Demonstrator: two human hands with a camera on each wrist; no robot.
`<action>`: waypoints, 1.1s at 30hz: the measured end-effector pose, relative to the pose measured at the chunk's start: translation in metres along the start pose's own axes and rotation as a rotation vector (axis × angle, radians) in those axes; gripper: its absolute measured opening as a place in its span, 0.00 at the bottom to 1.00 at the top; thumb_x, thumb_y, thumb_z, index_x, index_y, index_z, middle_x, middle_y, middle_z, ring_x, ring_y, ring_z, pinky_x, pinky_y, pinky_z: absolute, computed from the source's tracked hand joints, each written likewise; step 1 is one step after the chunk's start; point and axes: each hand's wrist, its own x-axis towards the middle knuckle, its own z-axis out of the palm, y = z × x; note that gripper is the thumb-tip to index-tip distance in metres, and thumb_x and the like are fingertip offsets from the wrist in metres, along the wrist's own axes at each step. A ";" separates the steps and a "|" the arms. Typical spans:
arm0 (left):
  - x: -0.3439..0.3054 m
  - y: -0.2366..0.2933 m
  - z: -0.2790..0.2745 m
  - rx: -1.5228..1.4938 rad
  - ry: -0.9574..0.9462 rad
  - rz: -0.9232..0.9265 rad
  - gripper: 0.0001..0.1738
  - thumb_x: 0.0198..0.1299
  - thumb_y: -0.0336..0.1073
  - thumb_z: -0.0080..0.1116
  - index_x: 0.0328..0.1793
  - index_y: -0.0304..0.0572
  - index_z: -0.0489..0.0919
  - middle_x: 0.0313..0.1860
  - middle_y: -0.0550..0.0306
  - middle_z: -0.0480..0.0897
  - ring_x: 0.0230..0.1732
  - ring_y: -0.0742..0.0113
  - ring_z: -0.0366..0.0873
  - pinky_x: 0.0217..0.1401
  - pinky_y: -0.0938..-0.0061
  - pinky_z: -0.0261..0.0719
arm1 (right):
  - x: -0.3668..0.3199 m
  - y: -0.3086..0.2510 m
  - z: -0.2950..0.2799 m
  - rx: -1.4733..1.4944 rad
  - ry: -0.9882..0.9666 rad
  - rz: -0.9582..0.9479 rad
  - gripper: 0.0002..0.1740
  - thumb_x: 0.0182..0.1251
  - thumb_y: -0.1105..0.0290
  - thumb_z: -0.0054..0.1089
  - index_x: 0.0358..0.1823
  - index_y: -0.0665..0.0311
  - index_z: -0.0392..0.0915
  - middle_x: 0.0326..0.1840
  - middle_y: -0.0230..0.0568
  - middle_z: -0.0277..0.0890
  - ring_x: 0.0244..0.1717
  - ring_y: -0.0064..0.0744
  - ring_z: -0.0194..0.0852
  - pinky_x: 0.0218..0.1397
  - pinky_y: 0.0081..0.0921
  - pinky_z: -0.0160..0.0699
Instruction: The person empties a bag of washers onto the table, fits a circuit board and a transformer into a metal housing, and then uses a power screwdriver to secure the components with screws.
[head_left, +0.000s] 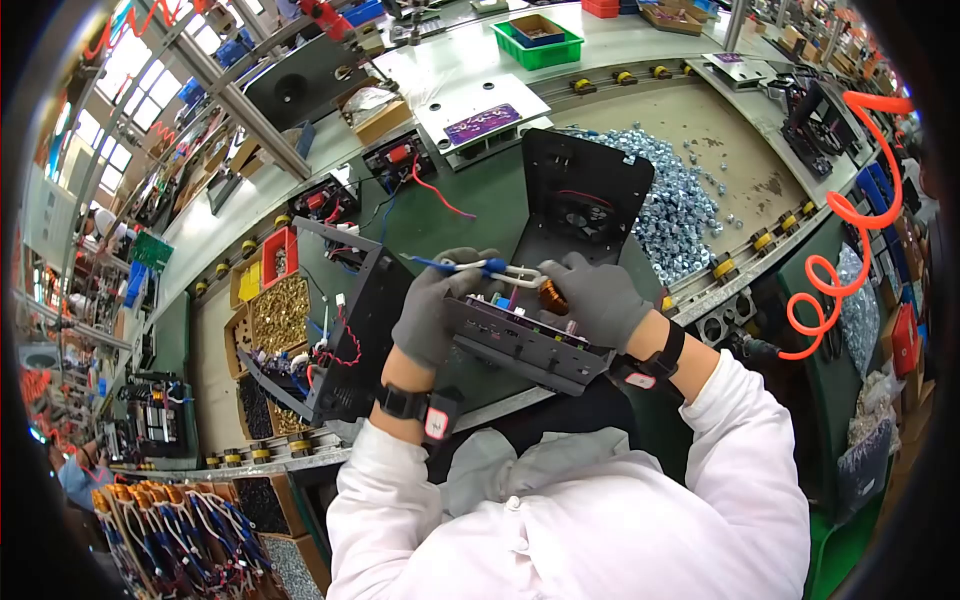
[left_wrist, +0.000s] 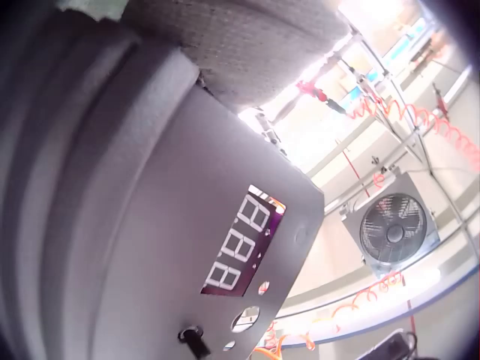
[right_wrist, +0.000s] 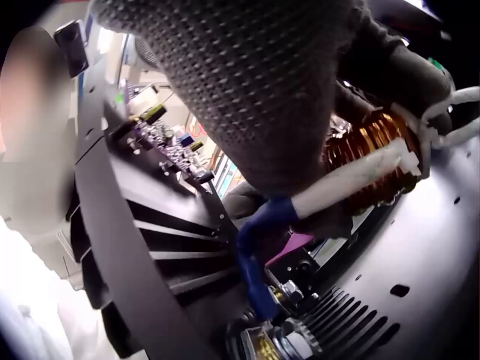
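Observation:
A black metal case (head_left: pixel 535 240) stands with its lid raised, its front panel (head_left: pixel 520 335) toward me. My right hand (head_left: pixel 605 300) grips a copper-wound coil (head_left: pixel 551 296) over the case; the gloved fingers lie around the windings (right_wrist: pixel 379 154). White leads with blue sleeves (head_left: pixel 494 267) run from the coil toward my left hand (head_left: pixel 425 315), which pinches one at the panel's left end. Up close, a blue sleeve (right_wrist: pixel 259 232) curves down by a bolt (right_wrist: pixel 296 343). The left wrist view shows a digit display (left_wrist: pixel 241 244) in the panel; the left fingertips are hidden there.
Another open case (head_left: pixel 355 320) with loose wires stands at left, beside boxes of brass fasteners (head_left: pixel 280 320). Silver fasteners (head_left: pixel 675 190) are heaped behind the raised lid. A coiled orange hose (head_left: pixel 835 290) hangs at right. Finished coils (head_left: pixel 180 530) with leads hang at lower left.

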 end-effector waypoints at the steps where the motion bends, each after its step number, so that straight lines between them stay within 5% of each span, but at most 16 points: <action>1: -0.011 0.001 0.001 0.359 -0.058 0.131 0.16 0.68 0.33 0.46 0.56 0.29 0.70 0.51 0.43 0.77 0.56 0.56 0.78 0.56 0.73 0.81 | 0.002 0.005 0.004 0.051 -0.001 0.053 0.30 0.53 0.49 0.64 0.54 0.58 0.71 0.44 0.47 0.71 0.38 0.50 0.80 0.40 0.41 0.78; 2: -0.025 -0.004 0.009 -0.039 0.108 0.091 0.25 0.71 0.45 0.43 0.61 0.29 0.68 0.50 0.46 0.78 0.53 0.63 0.79 0.54 0.72 0.78 | 0.003 0.007 0.007 0.090 0.025 0.145 0.31 0.53 0.45 0.62 0.52 0.58 0.73 0.45 0.48 0.71 0.38 0.51 0.80 0.42 0.42 0.78; 5: -0.046 -0.035 0.006 0.119 0.114 0.239 0.30 0.72 0.52 0.40 0.63 0.29 0.68 0.50 0.48 0.79 0.48 0.66 0.79 0.53 0.71 0.77 | 0.006 0.001 0.005 0.107 0.030 0.248 0.31 0.52 0.45 0.62 0.51 0.59 0.74 0.45 0.49 0.72 0.39 0.51 0.80 0.43 0.41 0.78; 6: -0.054 -0.032 0.025 -0.086 0.324 0.100 0.32 0.72 0.54 0.37 0.64 0.30 0.68 0.47 0.52 0.79 0.44 0.68 0.78 0.50 0.72 0.77 | 0.006 -0.001 0.008 0.109 0.029 0.253 0.31 0.52 0.45 0.62 0.51 0.59 0.74 0.45 0.49 0.72 0.39 0.51 0.80 0.43 0.41 0.78; 7: -0.052 -0.036 0.031 -0.086 0.323 0.097 0.32 0.72 0.54 0.37 0.64 0.30 0.68 0.47 0.52 0.79 0.44 0.68 0.78 0.50 0.72 0.77 | 0.007 -0.001 0.013 0.126 0.061 0.205 0.30 0.52 0.45 0.61 0.51 0.58 0.74 0.45 0.48 0.72 0.38 0.51 0.80 0.42 0.41 0.78; 9: -0.041 -0.038 0.038 -0.035 0.510 0.256 0.29 0.72 0.53 0.37 0.62 0.34 0.70 0.42 0.57 0.79 0.42 0.70 0.78 0.46 0.74 0.77 | 0.009 -0.001 0.016 0.140 0.097 0.155 0.30 0.51 0.45 0.61 0.51 0.57 0.74 0.44 0.48 0.72 0.37 0.52 0.80 0.42 0.42 0.78; 11: -0.023 -0.043 0.027 -0.062 0.500 0.304 0.24 0.72 0.52 0.39 0.56 0.39 0.72 0.34 0.61 0.78 0.35 0.71 0.77 0.36 0.77 0.77 | 0.009 -0.001 0.017 0.177 0.119 0.116 0.29 0.51 0.45 0.60 0.50 0.55 0.76 0.45 0.47 0.72 0.37 0.53 0.79 0.43 0.42 0.78; 13: -0.006 -0.044 0.018 -0.500 0.321 0.310 0.21 0.70 0.52 0.42 0.51 0.41 0.72 0.28 0.61 0.77 0.27 0.69 0.77 0.27 0.77 0.77 | 0.010 0.000 0.021 0.203 0.130 0.153 0.28 0.50 0.45 0.61 0.49 0.52 0.78 0.44 0.46 0.73 0.38 0.53 0.79 0.43 0.42 0.78; 14: -0.001 -0.040 0.028 -0.527 0.442 0.298 0.19 0.70 0.51 0.43 0.44 0.42 0.74 0.23 0.60 0.75 0.20 0.68 0.75 0.21 0.75 0.75 | 0.010 0.001 0.026 0.265 0.153 0.140 0.28 0.50 0.46 0.62 0.50 0.53 0.78 0.43 0.46 0.73 0.38 0.52 0.79 0.44 0.42 0.78; 17: 0.007 -0.059 0.006 -0.502 0.185 0.343 0.27 0.65 0.56 0.51 0.53 0.38 0.71 0.32 0.61 0.75 0.29 0.72 0.75 0.32 0.77 0.77 | 0.007 0.003 0.037 0.409 0.184 0.172 0.27 0.52 0.53 0.64 0.51 0.60 0.77 0.42 0.46 0.76 0.42 0.45 0.79 0.45 0.35 0.76; 20: 0.007 -0.055 0.009 -0.462 0.232 0.330 0.23 0.67 0.54 0.49 0.47 0.39 0.72 0.28 0.61 0.75 0.27 0.72 0.75 0.31 0.77 0.77 | 0.005 0.001 0.049 0.828 0.146 0.245 0.23 0.58 0.58 0.61 0.50 0.66 0.76 0.45 0.42 0.76 0.42 0.34 0.77 0.49 0.29 0.74; 23: 0.012 -0.063 0.000 -0.433 0.289 0.364 0.21 0.68 0.53 0.48 0.43 0.39 0.74 0.26 0.60 0.76 0.26 0.72 0.75 0.28 0.77 0.76 | 0.004 -0.002 0.048 0.844 0.122 0.277 0.30 0.54 0.48 0.60 0.51 0.63 0.76 0.49 0.50 0.76 0.51 0.48 0.76 0.55 0.36 0.72; 25: 0.011 -0.060 -0.002 -0.646 0.216 0.290 0.25 0.71 0.53 0.38 0.34 0.39 0.75 0.23 0.52 0.76 0.22 0.58 0.76 0.27 0.66 0.77 | 0.004 -0.002 0.046 0.844 0.111 0.259 0.30 0.54 0.48 0.60 0.51 0.63 0.76 0.49 0.49 0.76 0.51 0.48 0.76 0.55 0.36 0.72; 33: 0.008 -0.059 -0.005 -0.605 0.147 0.284 0.26 0.71 0.54 0.38 0.33 0.38 0.75 0.21 0.53 0.75 0.22 0.59 0.75 0.28 0.66 0.76 | 0.001 -0.005 0.044 0.840 0.093 0.202 0.28 0.56 0.51 0.60 0.51 0.63 0.75 0.49 0.47 0.75 0.50 0.46 0.76 0.55 0.35 0.73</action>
